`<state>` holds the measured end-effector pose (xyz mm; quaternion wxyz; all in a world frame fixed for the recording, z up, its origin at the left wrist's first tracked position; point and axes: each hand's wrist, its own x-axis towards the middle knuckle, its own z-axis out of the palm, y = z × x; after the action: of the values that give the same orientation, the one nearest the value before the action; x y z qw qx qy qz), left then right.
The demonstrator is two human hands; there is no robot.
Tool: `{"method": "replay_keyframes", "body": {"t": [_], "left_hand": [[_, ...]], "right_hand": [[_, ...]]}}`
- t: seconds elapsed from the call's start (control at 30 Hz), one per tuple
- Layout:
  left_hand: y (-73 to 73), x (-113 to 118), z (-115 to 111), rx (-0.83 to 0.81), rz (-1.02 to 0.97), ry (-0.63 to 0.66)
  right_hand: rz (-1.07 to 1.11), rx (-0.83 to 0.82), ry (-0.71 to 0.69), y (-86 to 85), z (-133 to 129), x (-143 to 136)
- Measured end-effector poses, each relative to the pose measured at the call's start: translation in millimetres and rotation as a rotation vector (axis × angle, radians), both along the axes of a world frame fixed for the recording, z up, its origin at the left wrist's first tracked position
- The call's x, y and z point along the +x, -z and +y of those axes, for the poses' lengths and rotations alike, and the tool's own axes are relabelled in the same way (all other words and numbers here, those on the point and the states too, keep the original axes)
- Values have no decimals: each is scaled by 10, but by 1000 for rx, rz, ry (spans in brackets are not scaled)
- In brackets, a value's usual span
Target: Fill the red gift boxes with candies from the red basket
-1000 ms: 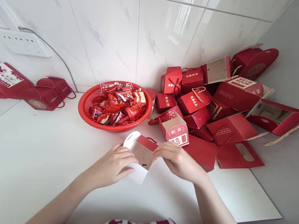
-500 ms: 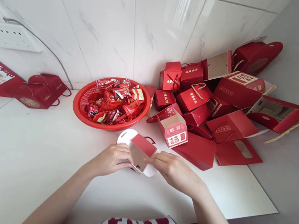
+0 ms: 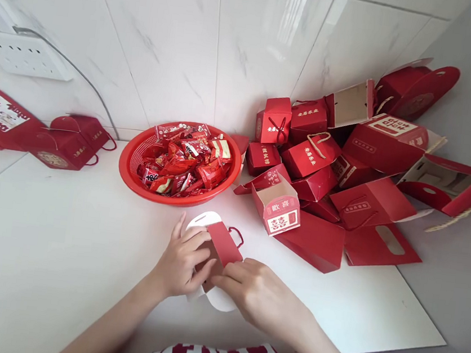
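Note:
A small red and white carton (image 3: 224,244) lies open side up near the counter's front edge, its white rounded flaps spread and a dark red cord loop at its back. My left hand (image 3: 186,258) is over its left side, fingers apart and curved into the opening. From the right, my right hand (image 3: 248,288) grips the carton's right wall, its fingers pressed together and partly inside. Behind the carton stands a red oval basket (image 3: 127,178) holding many wrapped sweets (image 3: 178,158).
Many red gift boxes (image 3: 312,154) are heaped at the right, against the tiled wall. One open box (image 3: 277,207) leans at the heap's front. Red boxes (image 3: 67,143) stand at the left, below a socket strip (image 3: 28,55) with a grey cable.
The carton has turned slightly and come nearer the front edge. My left hand's fingers have lifted and spread over the opening. The whole view has shifted a little.

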<state>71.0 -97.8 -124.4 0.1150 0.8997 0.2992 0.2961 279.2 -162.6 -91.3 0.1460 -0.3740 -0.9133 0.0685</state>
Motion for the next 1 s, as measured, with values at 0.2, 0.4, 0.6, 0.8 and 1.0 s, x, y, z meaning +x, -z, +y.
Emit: {"method": "replay_keyframes", "body": {"t": [0.2, 0.4, 0.6, 0.8, 1.0], "left_hand": [[55, -75, 35, -3, -66, 152], [42, -72, 19, -3, 50, 31], [-5, -66, 3, -290, 57, -163], [53, -105, 52, -656, -151, -255], [48, -142, 109, -677, -136, -279]], "right_hand": [[-93, 132, 277, -135, -65, -201], [-318, 54, 739, -63, 131, -290], [-349, -200, 648, 79, 348, -204], [-272, -208, 528, 131, 415, -127], [-123, -182, 471, 232, 495, -42]]}}
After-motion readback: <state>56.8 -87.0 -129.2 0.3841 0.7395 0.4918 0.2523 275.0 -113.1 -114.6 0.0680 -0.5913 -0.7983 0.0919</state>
